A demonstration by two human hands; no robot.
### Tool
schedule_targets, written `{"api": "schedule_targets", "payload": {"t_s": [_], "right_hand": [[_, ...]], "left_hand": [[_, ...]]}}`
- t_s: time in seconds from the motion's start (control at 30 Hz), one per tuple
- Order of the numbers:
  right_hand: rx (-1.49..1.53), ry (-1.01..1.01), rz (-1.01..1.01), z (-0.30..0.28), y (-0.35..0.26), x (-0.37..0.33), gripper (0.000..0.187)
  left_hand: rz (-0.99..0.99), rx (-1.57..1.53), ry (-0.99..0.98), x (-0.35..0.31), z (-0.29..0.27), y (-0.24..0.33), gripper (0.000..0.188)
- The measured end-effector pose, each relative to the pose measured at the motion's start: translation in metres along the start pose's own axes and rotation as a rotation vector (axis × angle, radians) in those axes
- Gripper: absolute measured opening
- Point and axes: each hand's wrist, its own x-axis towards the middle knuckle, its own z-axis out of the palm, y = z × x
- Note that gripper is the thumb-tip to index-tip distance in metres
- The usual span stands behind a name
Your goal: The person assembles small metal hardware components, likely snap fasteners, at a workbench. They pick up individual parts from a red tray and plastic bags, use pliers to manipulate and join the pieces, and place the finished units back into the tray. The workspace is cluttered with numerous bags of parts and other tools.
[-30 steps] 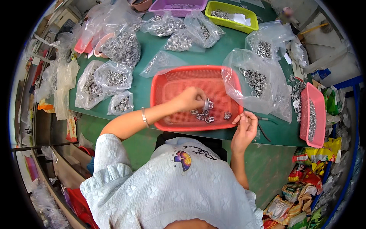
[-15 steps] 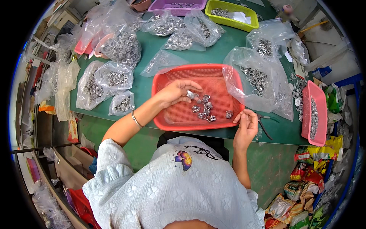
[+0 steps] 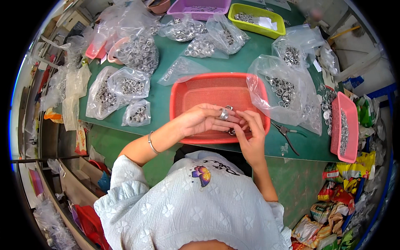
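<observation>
My left hand [image 3: 202, 121] is over the front half of a red mesh basket [image 3: 176, 89], its fingers stretched out toward the right. A wide silver ring [image 3: 224, 113] sits around one of those fingers. My right hand [image 3: 253, 135] meets the left fingertips from the right, its thumb and fingers bent in around them; anything between them is hidden. Under the hands, the loose silver rings [image 3: 230, 131] in the basket show only in part.
Clear bags of silver rings [image 3: 128, 86] lie left of the basket, and another bag [image 3: 283, 91] overlaps its right rim. Pliers [image 3: 284, 130] rest near the right front edge. A pink basket [image 3: 353, 127] stands far right; purple [image 3: 199, 12] and green [image 3: 273, 30] baskets stand behind.
My right hand has left the basket's right front corner and moved left to meet my left hand. The left hand has come nearer to me, covering most of the loose rings.
</observation>
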Motion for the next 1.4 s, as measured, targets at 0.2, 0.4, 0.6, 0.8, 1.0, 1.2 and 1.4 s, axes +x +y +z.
{"api": "schedule_targets", "payload": {"t_s": [0.2,0.4,0.6,0.8,1.0,1.2,1.4], "right_hand": [[-0.305,-0.051,-0.192,0.004,-0.009,0.007,0.042],[-0.357,0.041,-0.257,0.004,0.000,0.005,0.038],[-0.082,0.111,-0.125,0.001,0.004,0.000,0.030],[-0.020,0.054,-0.036,-0.003,0.013,-0.006,0.027],[-0.050,0.001,-0.132,0.000,0.015,-0.003,0.029],[-0.230,0.099,-0.127,0.002,0.028,-0.002,0.024],[-0.354,0.035,-0.203,0.010,0.031,-0.003,0.020]], "left_hand": [[0.046,0.018,0.007,-0.003,0.007,-0.007,0.033],[0.006,0.010,0.014,0.001,0.015,-0.016,0.034],[0.048,0.156,0.030,0.006,0.017,-0.024,0.034],[0.116,0.286,0.081,0.001,0.019,-0.026,0.033],[0.253,0.400,0.090,0.004,0.004,-0.028,0.027],[0.720,1.343,0.429,0.049,0.002,0.050,0.026],[0.879,2.099,0.572,0.122,-0.041,0.122,0.021]]}}
